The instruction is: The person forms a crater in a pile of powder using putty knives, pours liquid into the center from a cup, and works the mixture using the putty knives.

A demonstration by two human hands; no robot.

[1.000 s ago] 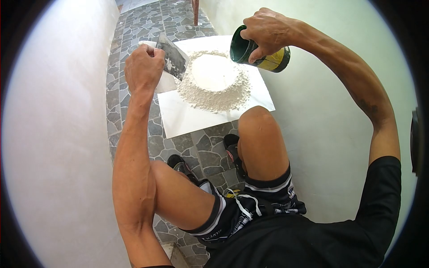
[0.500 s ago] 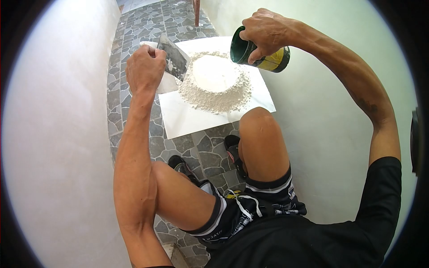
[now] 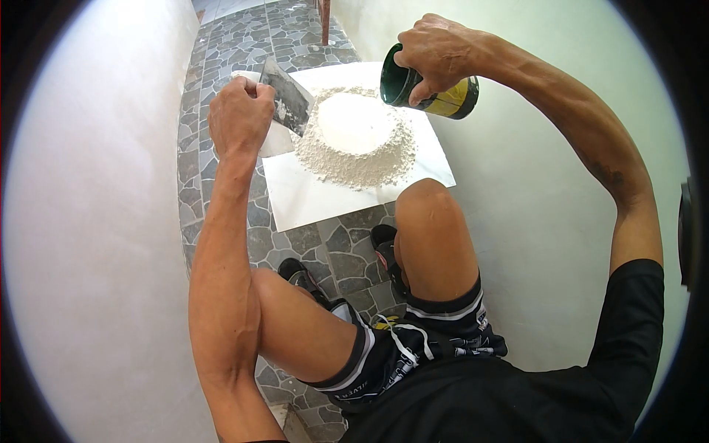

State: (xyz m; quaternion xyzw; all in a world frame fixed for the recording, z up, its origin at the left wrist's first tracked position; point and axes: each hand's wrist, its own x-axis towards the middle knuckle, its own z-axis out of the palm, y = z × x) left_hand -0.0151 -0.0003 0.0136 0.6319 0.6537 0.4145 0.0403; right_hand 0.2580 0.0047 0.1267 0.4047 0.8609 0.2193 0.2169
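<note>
My left hand (image 3: 241, 118) is closed around a flat metal scraper (image 3: 287, 97), whose blade tilts down to the left edge of a heap of white powder (image 3: 354, 166). The powder forms a ring on a white board (image 3: 295, 193), and its middle (image 3: 356, 124) looks smooth and bright white. On the right, my right hand (image 3: 439, 59) grips a green can (image 3: 456, 99) with a yellow label. The can lies on its side in the air, its mouth facing left over the ring's right edge. Whether anything flows from it cannot be made out.
Grey stone-patterned tiles (image 3: 258, 244) cover the floor around the board. Pale walls rise close on the left (image 3: 103, 221) and right (image 3: 546, 244). A brown post (image 3: 325, 22) stands beyond the board. My knees are near its front edge.
Both hands keep their grips and hardly move. The scraper and left hand have shifted very slightly right and down in the view.
</note>
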